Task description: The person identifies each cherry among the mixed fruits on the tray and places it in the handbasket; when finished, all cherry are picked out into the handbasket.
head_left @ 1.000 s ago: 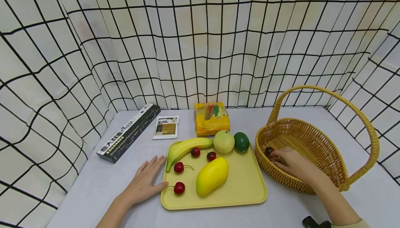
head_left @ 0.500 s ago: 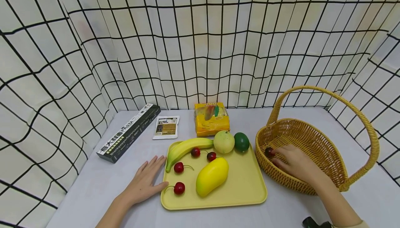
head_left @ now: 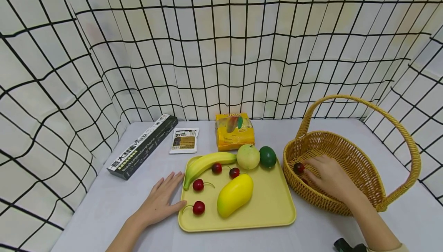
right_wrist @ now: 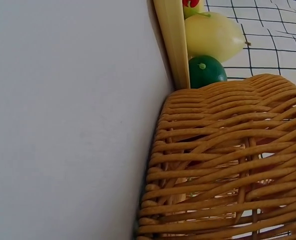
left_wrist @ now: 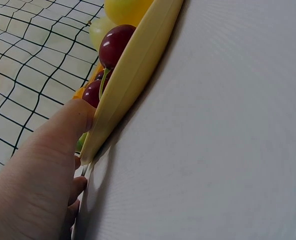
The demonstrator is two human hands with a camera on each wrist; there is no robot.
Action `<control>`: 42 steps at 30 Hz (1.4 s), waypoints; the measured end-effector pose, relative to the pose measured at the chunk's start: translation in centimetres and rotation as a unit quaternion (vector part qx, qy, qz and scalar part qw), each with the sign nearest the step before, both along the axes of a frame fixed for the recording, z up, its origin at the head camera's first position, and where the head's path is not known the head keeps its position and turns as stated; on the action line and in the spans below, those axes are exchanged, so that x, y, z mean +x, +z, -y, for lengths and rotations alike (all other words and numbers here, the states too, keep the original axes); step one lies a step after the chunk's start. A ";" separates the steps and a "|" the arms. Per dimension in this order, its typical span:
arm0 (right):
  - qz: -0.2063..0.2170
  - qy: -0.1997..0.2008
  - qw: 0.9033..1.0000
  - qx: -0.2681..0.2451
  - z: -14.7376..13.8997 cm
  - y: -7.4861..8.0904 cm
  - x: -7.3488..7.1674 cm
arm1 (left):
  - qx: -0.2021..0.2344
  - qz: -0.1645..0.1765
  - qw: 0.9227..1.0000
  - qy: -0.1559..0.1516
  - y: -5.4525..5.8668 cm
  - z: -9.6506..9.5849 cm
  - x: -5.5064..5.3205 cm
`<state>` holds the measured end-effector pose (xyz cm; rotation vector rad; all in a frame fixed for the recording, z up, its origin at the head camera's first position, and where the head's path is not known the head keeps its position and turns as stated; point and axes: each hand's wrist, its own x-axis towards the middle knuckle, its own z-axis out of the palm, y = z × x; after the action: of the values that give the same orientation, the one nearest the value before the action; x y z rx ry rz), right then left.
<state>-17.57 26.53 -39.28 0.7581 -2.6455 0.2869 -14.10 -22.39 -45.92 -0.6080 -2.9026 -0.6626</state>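
My left hand (head_left: 157,203) lies flat with spread fingers on the white cloth, thumb and fingertips at the left rim of the yellow tray (head_left: 266,213). In the left wrist view, the thumb (left_wrist: 70,120) touches that rim. My right hand (head_left: 327,175) reaches inside the wicker basket (head_left: 367,167), its fingertips just right of a dark red cherry (head_left: 298,168) and seemingly apart from it. Wicker hides that hand in the right wrist view. The tray carries a banana (head_left: 204,164), a mango (head_left: 236,195), a pale green round fruit (head_left: 248,156), a dark green fruit (head_left: 267,157) and several cherries (head_left: 199,208).
Behind the tray stands a yellow packet (head_left: 234,131). A small white sachet (head_left: 184,141) and a long black pasta box (head_left: 143,146) lie at the back left. The basket's tall handle (head_left: 398,125) arches over its right side. Black-gridded white cloth surrounds the table.
My right hand has drawn slightly back to the right, its fingertips moving off the cherry in the basket. The left hand and the tray's fruit have stayed put.
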 end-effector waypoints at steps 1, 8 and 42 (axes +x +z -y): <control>0.003 -0.007 1.000 0.000 0.1 0.1 0.0 | 0.000 0.000 1.000 0.000 0.0 0.0 0.0; 0.045 -0.057 0.996 -0.048 0.6 0.8 0.1 | 0.000 0.003 1.000 0.002 0.0 0.1 0.0; -0.013 0.047 0.995 -0.081 9.1 2.5 -1.3 | 0.004 0.004 1.000 0.003 0.2 0.0 0.0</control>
<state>-18.91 17.47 -36.79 0.8270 -2.5285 0.5075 -14.10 -22.40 -45.71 -0.5982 -2.9060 -0.6771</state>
